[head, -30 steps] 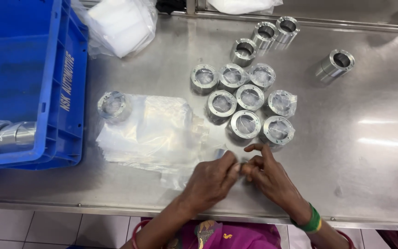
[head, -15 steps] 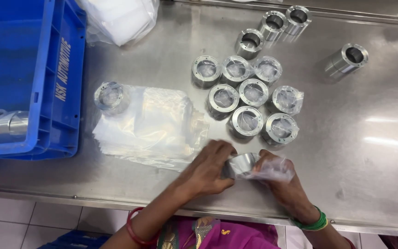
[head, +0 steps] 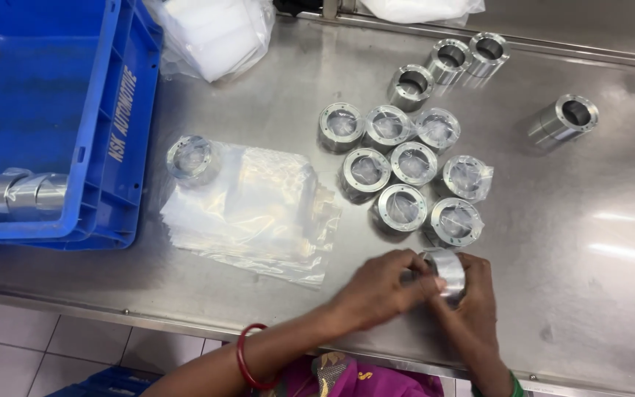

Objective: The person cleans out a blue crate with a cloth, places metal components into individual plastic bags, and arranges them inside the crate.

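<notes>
We clasp the metal ring [head: 446, 270] between left hand [head: 376, 290] and right hand [head: 472, 301], near the table [head: 611, 294] front edge, axis roughly horizontal.

The brushed stainless-steel counter [head: 611, 242] carries a blue plastic crate [head: 45, 125], a flat stack of clear plastic bags [head: 259, 213], bagged metal rings [head: 406, 162] and bare steel cylinders [head: 450, 59].

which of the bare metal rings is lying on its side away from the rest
The metal ring at the far right, alone on the steel table, tipped with its bore facing sideways; the other three bare rings cluster at the top.
</notes>
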